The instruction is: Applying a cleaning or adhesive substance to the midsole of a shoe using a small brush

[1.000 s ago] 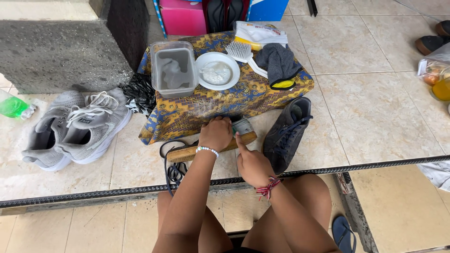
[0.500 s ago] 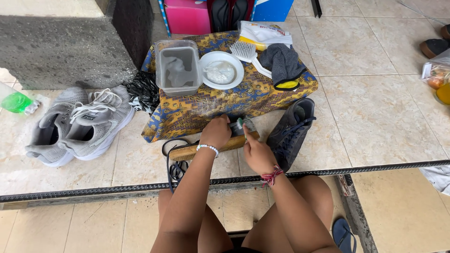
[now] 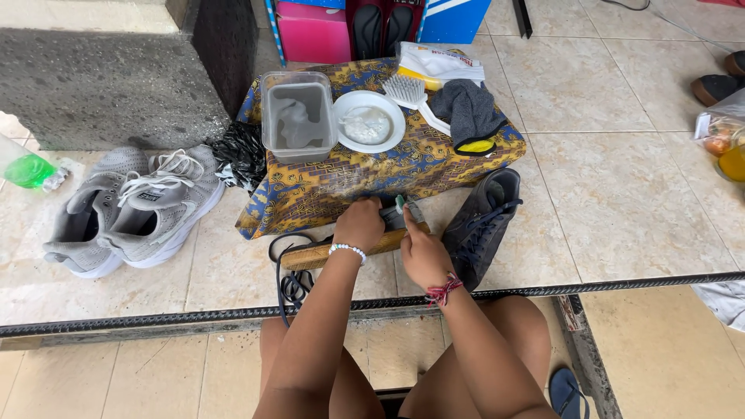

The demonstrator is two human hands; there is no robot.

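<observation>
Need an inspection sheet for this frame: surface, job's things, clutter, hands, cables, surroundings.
Surface: tiled floor, patterned cloth spread on it.
Job's things: wooden brush lying on the floor; small grey item under both hands, blurred.
Clutter: clear tub, white bowl, white brush, dark sock, dark shoe, grey sneakers.
Hands: left hand and right hand on the item.
Cables: nothing seen; black laces.
Surroundings: concrete block, green bottle.
</observation>
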